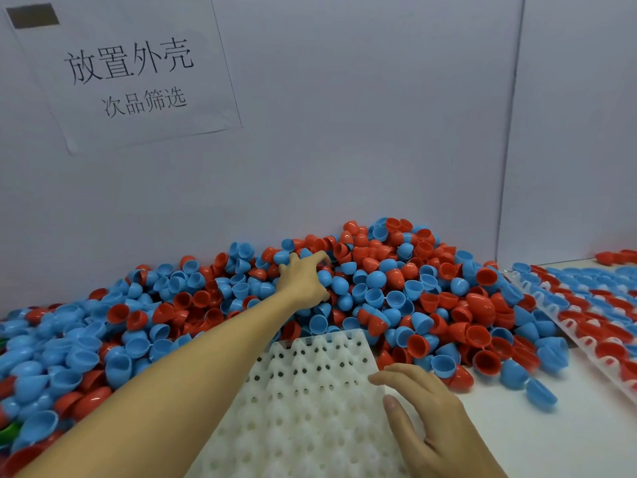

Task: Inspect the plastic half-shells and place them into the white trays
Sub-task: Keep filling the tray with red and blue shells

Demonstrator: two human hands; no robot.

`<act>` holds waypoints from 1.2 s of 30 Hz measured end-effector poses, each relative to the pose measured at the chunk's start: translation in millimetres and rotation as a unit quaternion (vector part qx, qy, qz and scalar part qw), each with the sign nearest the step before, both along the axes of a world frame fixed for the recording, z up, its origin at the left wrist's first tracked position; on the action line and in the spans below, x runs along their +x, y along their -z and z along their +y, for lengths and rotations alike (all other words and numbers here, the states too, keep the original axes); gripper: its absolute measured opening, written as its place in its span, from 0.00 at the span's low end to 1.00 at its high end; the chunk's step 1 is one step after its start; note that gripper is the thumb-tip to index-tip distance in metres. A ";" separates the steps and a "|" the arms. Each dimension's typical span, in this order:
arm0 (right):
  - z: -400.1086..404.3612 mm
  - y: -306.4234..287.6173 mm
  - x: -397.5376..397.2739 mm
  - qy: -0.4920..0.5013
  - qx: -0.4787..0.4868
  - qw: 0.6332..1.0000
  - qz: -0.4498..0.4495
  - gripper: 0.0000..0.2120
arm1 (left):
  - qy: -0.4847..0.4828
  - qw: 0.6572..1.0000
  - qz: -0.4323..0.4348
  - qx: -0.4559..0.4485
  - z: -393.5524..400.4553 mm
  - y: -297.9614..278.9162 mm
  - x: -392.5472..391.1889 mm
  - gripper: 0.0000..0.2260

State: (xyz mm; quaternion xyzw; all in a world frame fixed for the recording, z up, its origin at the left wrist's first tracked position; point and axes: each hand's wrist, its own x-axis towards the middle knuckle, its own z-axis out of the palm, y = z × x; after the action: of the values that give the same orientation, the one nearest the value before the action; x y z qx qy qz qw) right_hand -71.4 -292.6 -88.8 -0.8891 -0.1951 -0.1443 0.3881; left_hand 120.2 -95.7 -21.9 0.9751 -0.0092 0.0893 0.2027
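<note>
A big heap of red and blue plastic half-shells [396, 288] lies against the back wall. My left hand [303, 279] reaches far into the heap, its fingers curled around blue shells [325, 277] near the top. A white tray [310, 401] with rows of holes and bumps lies in front of me, with no shells in the part I see. My right hand [424, 405] rests on the tray's right edge with fingers straight and relaxed.
A second white tray [586, 343], filled with rows of red and blue shells, lies at the right. Loose blue shells [537, 391] sit on the white table between the trays. A paper sign [127, 74] hangs on the back wall. Something green [10, 432] shows at the left edge.
</note>
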 end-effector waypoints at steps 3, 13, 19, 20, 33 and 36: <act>-0.7 0.0 0.0 -0.003 0.003 1.000 -0.002 0.13 | -0.003 0.998 -0.018 -0.067 3.6 -3.7 1.7 0.21; -0.1 -2.5 -1.7 -0.003 0.010 1.000 0.004 0.14 | -0.051 0.923 -0.088 -0.371 33.1 -53.5 -12.7 0.15; 1.0 -5.3 -2.7 0.001 0.013 1.000 -0.006 0.17 | -0.042 0.873 -0.105 -0.475 69.6 -71.5 -31.5 0.15; 1.3 -5.5 -2.6 0.001 0.012 1.000 -0.007 0.17 | -0.041 0.863 -0.112 -0.490 75.1 -73.5 -34.3 0.14; 1.4 -9.6 -0.6 0.031 0.022 0.999 -0.002 0.23 | -0.136 0.790 -0.194 -0.566 143.8 -99.1 -92.8 0.16; 1.8 -19.5 -0.3 0.060 0.039 0.997 -0.004 0.25 | -0.134 0.774 -0.171 -0.595 156.7 -83.0 -125.5 0.15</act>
State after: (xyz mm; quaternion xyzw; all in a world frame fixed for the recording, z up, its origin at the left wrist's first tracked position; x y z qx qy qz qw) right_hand -71.6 -290.8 -69.3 -0.8828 -0.1370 -0.1781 0.4125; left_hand -5.3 61.0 61.1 0.6203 0.1418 0.2688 0.7231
